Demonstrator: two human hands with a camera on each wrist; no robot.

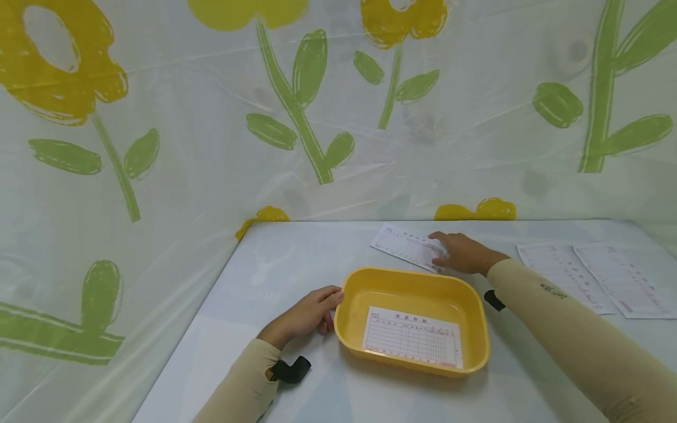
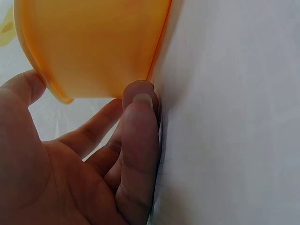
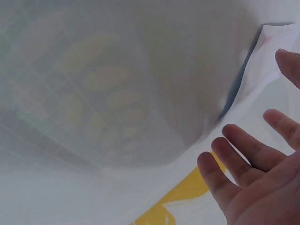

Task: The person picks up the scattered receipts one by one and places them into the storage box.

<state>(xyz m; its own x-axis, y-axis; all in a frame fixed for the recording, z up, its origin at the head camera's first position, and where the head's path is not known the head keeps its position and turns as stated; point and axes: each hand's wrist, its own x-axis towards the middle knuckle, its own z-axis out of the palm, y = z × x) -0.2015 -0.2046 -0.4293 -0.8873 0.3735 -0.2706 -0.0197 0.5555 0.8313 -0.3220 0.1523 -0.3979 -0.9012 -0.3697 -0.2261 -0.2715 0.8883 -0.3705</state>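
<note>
A yellow plastic tray (image 1: 412,281) stands on the table, with a white printed form (image 1: 412,338) lying flat inside it. My left hand (image 1: 309,311) holds the tray's left end; in the left wrist view the thumb (image 2: 28,84) touches the rim, and curled fingers (image 2: 138,140) meet the wall low down by the tabletop. Behind the tray another printed form (image 1: 404,244) lies at a slant. Over its right end reaches my right hand (image 1: 462,252), fingers spread and relaxed. In the right wrist view a paper edge (image 3: 262,65) curls up near those fingertips, with no grip visible.
Two more printed forms (image 1: 563,276) (image 1: 624,279) lie side by side on the table's right, beyond my right forearm. A flower-patterned curtain (image 1: 338,147) hangs along the table's back edge and left side. Black straps (image 1: 291,370) are on both wrists.
</note>
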